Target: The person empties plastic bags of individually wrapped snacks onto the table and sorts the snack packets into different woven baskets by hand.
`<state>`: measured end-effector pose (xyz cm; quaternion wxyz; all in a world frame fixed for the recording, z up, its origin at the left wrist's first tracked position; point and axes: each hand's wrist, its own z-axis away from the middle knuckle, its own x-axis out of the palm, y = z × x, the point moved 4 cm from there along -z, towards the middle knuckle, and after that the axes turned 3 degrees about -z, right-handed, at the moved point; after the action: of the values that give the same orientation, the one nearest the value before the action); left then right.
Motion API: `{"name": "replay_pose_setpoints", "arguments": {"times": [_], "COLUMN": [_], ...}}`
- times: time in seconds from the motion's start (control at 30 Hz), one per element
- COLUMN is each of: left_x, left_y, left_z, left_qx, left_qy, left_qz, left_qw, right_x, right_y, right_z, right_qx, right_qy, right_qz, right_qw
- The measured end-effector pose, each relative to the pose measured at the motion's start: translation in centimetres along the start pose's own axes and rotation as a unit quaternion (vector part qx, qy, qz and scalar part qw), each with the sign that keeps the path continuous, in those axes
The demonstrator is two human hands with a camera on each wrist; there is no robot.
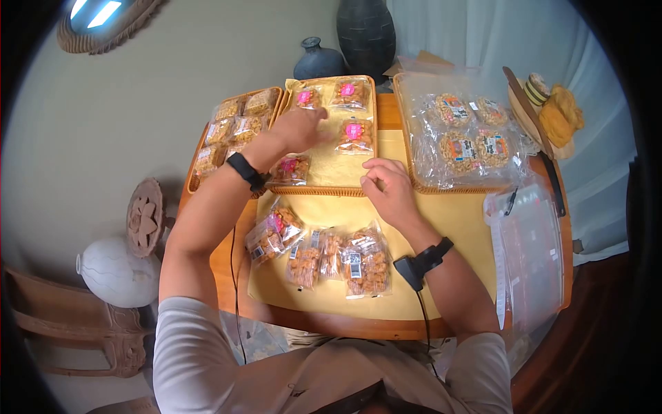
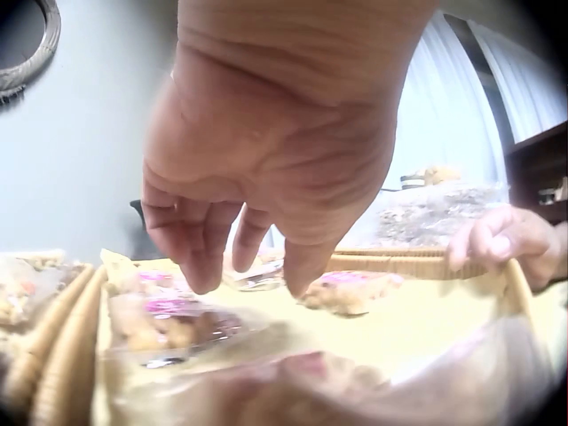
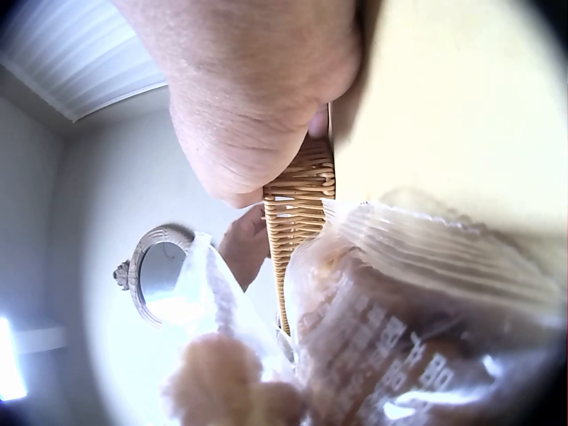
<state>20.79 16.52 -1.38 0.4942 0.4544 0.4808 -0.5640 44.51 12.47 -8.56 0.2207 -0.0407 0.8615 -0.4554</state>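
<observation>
My left hand (image 1: 300, 130) hangs over the middle wicker tray (image 1: 323, 190), its fingers pointing down. A gap shows between thumb and fingers in the left wrist view, with nothing held. Several clear packets of brown snack pieces with pink labels lie in that lined tray, including one packet (image 1: 355, 136) right of the hand and another packet (image 1: 291, 169) below it. At the tray's front right corner rests my right hand (image 1: 389, 190), its fingers loosely bent over the rim. Close below the right hand in its wrist view is a printed snack packet (image 3: 399, 355).
Several snack packets (image 1: 365, 262) lie on the yellow sheet (image 1: 289, 293) at the front. A left tray (image 1: 195, 181) and a right tray (image 1: 441, 188) hold more packets. Clear plastic bags (image 1: 527, 255) and a dark knife (image 1: 554, 183) lie at the right.
</observation>
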Motion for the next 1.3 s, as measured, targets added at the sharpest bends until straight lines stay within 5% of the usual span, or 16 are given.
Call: {"name": "replay_pose_setpoints", "arguments": {"times": [0.07,0.2,0.27,0.37,0.47,0.53,0.6,0.63,0.7,0.93,1.13,1.3], "left_x": [0.2,2.0,2.8,1.8,0.3,0.8,1.6,0.4,-1.8,0.8,1.2,0.7], "left_y": [2.5,4.0,2.9,0.2,-0.8,-0.9,-1.5,-0.2,2.7,3.1,3.2,2.0], "left_z": [-0.5,-1.6,-2.0,-2.3,-2.3,-2.2,-2.3,-1.7,0.0,-1.6,-1.9,-2.8], "left_qx": [-0.060,-0.045,-0.026,0.097,0.126,0.103,0.102,0.104,-0.047,0.058,0.082,0.110], "left_qy": [-0.017,-0.003,-0.031,-0.086,-0.025,-0.027,0.138,0.137,0.008,-0.070,0.051,0.060], "left_qz": [0.117,0.165,0.294,0.288,0.143,0.163,0.011,0.010,0.055,0.024,0.052,0.043], "left_qw": [0.991,0.985,0.955,0.949,0.981,0.981,0.985,0.985,0.997,0.996,0.994,0.991], "right_x": [0.0,0.1,0.0,0.0,0.1,0.0,0.0,0.0,0.0,-0.1,0.1,-0.1], "right_y": [0.0,0.1,0.1,0.0,0.2,0.1,0.1,0.0,0.1,-0.1,0.1,0.0], "right_z": [-0.1,-0.1,0.0,0.0,0.0,0.1,0.0,0.0,0.1,0.0,-0.1,0.1], "right_qx": [-0.010,-0.006,-0.013,-0.010,-0.019,-0.017,-0.014,-0.014,-0.012,-0.008,-0.013,-0.011], "right_qy": [0.002,0.000,0.010,0.009,0.010,0.009,0.013,0.012,0.008,0.007,0.003,0.004], "right_qz": [0.008,0.007,0.004,0.007,0.014,0.014,0.010,0.009,0.009,0.009,0.014,0.008], "right_qw": [1.000,1.000,1.000,1.000,1.000,1.000,1.000,1.000,1.000,1.000,1.000,1.000]}}
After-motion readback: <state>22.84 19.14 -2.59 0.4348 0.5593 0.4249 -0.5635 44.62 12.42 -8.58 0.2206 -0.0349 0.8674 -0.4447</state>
